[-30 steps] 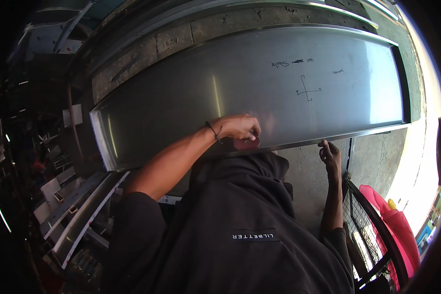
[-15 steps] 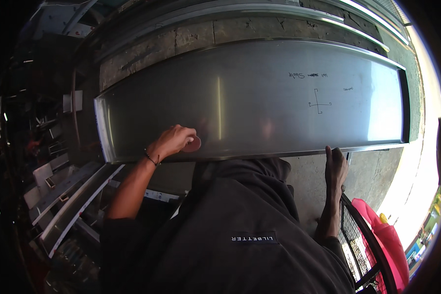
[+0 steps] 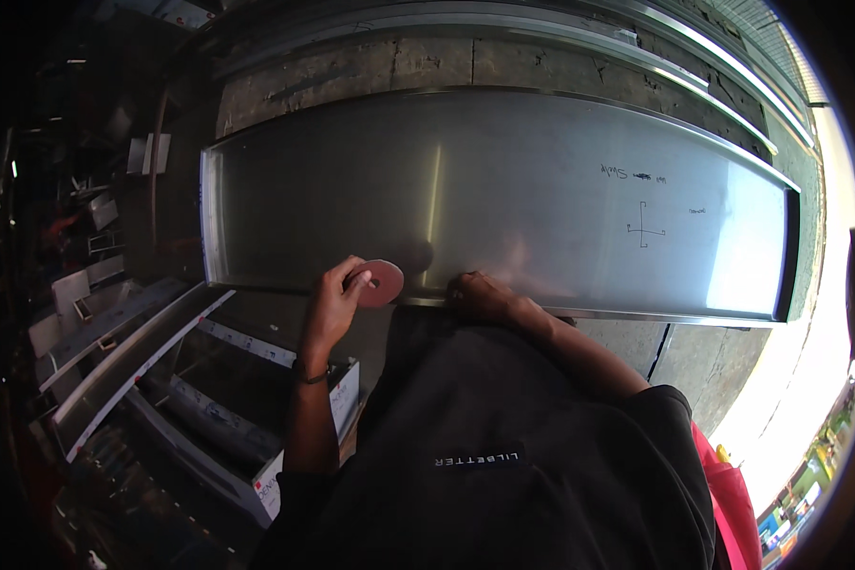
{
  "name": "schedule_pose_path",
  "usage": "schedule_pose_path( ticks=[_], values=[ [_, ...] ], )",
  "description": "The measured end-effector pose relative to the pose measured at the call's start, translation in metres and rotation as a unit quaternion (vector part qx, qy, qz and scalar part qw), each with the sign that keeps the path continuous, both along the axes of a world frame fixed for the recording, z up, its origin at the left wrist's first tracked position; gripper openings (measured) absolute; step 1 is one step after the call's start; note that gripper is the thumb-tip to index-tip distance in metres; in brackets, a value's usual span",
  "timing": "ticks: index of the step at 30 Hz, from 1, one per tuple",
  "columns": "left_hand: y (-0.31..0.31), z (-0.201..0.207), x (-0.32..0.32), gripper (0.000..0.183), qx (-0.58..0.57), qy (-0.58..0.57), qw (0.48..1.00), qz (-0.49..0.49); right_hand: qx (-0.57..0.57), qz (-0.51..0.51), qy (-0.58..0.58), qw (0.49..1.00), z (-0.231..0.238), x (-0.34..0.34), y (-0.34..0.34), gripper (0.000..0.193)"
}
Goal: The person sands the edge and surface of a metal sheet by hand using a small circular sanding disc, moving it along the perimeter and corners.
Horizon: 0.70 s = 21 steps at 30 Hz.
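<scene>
My left hand (image 3: 337, 297) pinches a round reddish-brown sanding disc (image 3: 383, 285) with a hole in its centre, tilted up near the front edge. The disc overlaps the near rim of a long, shallow sheet-metal tray (image 3: 323, 180) that lies across in front of me. At the middle of that rim rests my right hand (image 3: 482, 294), fingers curled in. What they hold, if anything, is hidden. Black hand-drawn marks (image 3: 645, 228) show on the tray's right half.
Beyond the tray runs a worn grey surface (image 3: 427, 62) with long metal strips behind it. Bent metal pieces (image 3: 133, 351) and a white-sided box (image 3: 348, 399) lie at lower left. Pink cloth (image 3: 727, 494) hangs at lower right, near a bright opening.
My right hand has moved left along the near rim, from its right part to the middle. My left hand has turned the sanding disc up, showing more of its face.
</scene>
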<state>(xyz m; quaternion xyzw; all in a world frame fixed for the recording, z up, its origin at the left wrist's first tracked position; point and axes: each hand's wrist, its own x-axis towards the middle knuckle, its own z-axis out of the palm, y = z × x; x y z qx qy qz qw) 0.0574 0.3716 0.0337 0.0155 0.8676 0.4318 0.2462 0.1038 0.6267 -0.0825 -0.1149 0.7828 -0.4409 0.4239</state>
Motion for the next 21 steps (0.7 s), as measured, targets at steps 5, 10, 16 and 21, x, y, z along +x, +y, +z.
schedule_pose_path(
  ticks=[5,10,16,21],
  values=[
    [-0.012,-0.006,0.009,0.019,0.001,0.006,0.999,0.041,0.008,-0.039,-0.025,0.999,-0.010,-0.006,-0.006,0.024],
    [-0.014,-0.007,0.007,0.018,0.010,0.009,0.999,0.039,0.004,-0.009,0.008,1.000,-0.027,-0.003,-0.002,0.024],
    [-0.014,-0.008,0.003,0.019,-0.002,0.016,0.999,0.033,0.029,-0.029,0.016,0.999,-0.031,0.001,0.004,0.023],
    [-0.014,-0.006,0.002,0.019,0.002,0.013,0.999,0.029,0.033,-0.028,0.009,0.999,-0.025,-0.004,0.005,0.022]
  ],
)
